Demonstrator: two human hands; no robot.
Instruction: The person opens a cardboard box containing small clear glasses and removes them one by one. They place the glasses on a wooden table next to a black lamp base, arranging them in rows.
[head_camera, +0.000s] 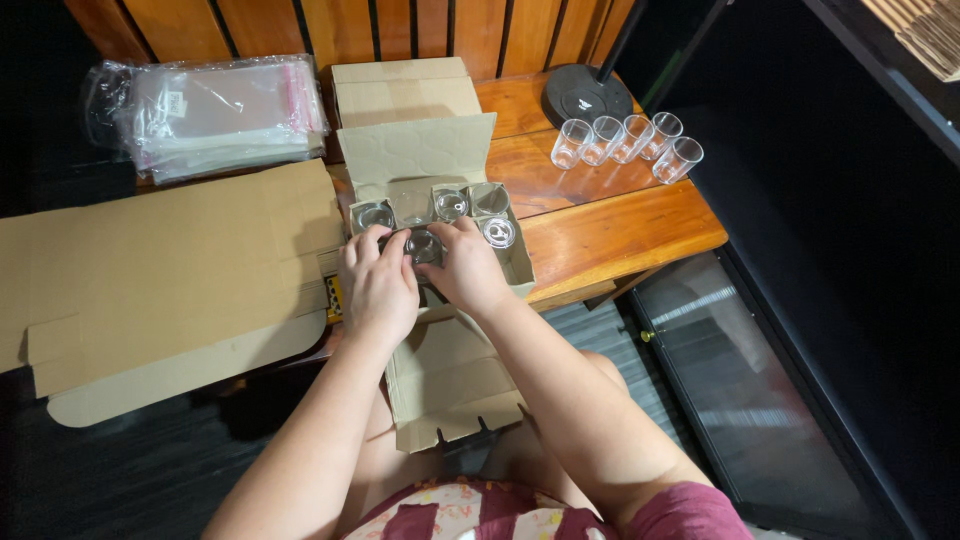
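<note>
Glass tumbler (424, 246), clear, centre of frame: gripped between left hand (380, 285) and right hand (466, 265), both closed round it, over a divided cardboard box (520, 262) holding four others. Five loose glasses (628, 142) stand on counter (610, 230), upper right.

A stack of clear plastic bags (215, 115) lies at the far left. A large flat cardboard sheet (170, 275) covers the left of the wooden table (620, 235). Five empty clear cups (628, 143) stand in a row at the far right, just beside a black round base (585, 95).
</note>
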